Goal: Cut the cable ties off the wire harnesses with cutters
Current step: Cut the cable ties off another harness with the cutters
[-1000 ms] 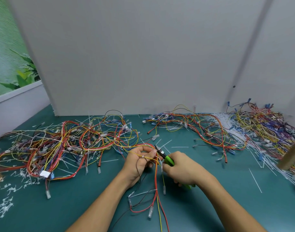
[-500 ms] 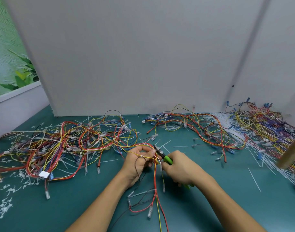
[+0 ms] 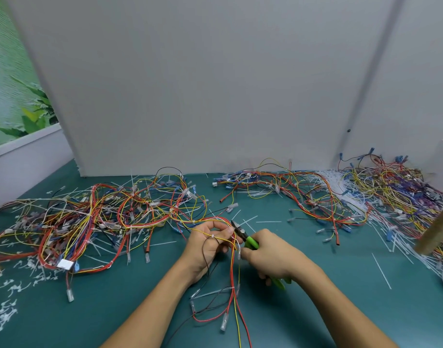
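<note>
My left hand [image 3: 208, 243] grips a bundle of red, yellow and black wires, the wire harness [image 3: 232, 280], low in the middle of the green table. A small white cable tie [image 3: 212, 236] shows on the wires across my fingers. My right hand [image 3: 272, 257] holds green-handled cutters [image 3: 248, 241]. Their dark jaws point up and left, close to my left fingertips and the wires. The harness trails down toward me, ending in clear connectors.
A large tangle of harnesses [image 3: 95, 219] lies to the left, another [image 3: 300, 194] at back right, and a further heap [image 3: 396, 189] at far right with loose white ties [image 3: 381, 270]. Cut tie bits [image 3: 7, 315] litter the left front. A grey partition wall [image 3: 215, 84] stands behind.
Both hands hold much the same place; the cutter jaws stay at the wires by my left fingertips. No other clear change shows.
</note>
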Motion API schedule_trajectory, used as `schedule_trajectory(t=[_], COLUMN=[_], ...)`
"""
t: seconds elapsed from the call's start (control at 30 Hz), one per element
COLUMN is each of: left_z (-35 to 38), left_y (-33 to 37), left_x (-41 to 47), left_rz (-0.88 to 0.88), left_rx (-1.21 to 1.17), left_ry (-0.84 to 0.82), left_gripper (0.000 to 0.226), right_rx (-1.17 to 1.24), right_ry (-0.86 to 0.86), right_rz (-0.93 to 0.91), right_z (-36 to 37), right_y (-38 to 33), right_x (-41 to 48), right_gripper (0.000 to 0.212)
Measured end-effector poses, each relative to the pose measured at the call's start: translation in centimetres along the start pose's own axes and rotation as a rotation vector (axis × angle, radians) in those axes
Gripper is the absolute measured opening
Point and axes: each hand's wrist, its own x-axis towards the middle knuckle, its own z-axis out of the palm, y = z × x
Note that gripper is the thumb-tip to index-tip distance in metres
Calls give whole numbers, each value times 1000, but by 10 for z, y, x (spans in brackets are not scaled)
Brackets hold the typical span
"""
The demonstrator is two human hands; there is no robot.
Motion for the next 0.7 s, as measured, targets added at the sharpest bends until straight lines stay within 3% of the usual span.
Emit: schedule_trajectory(t=[0.4, 0.53, 0.7], left_z=[-1, 1, 1], left_y=[2, 4, 5], left_x=[1, 0, -1], left_rz=[-37, -42, -44], left_rx=[-15, -30, -25], left_ry=[13, 23, 36], left_gripper=[22, 21, 22], right_rx=[151, 168, 148], right_ry=[-78, -51, -19], right_rz=[0, -2, -9], right_z=[-2, 0, 2], right_y=[0, 1, 2], right_x=[-3, -2, 1], right_gripper=[32, 23, 30])
